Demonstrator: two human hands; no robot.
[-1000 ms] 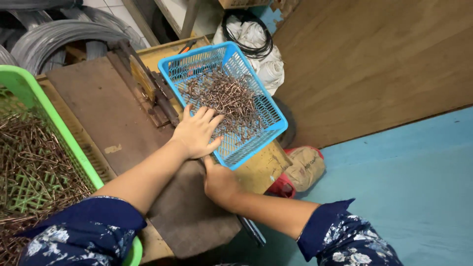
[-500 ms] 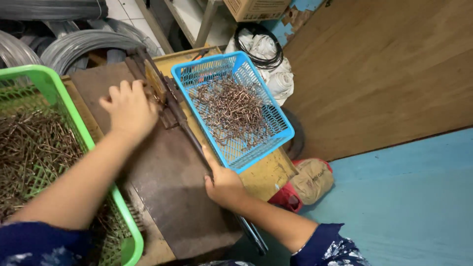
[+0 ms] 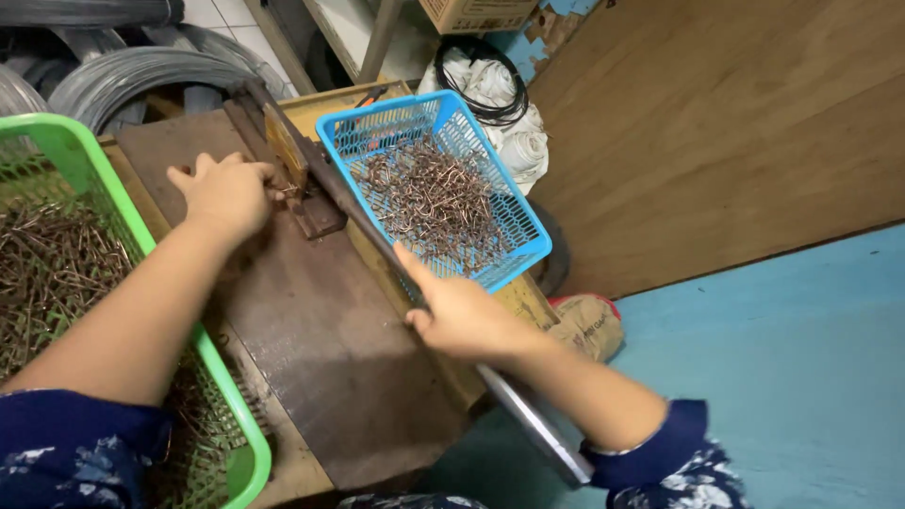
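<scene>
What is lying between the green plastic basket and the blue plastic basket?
In the head view, the dark metal plate with its long lever bar lies between the green basket and blue basket.

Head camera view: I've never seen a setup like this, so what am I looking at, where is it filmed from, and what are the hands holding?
The picture comes from one camera worn on the person's head, looking down at their own two bare hands. There is no robot.

In the middle lies a dark, worn work board with a long metal lever running across it, hinged at the far end. The right hand grips that lever partway along. The left hand rests near the hinge block; what its fingers hold is hidden.

On the left stands a green basket of straight brownish wire pieces. Beyond the lever sits a blue basket of bent wire pieces. Coils of grey wire lie behind.
</scene>
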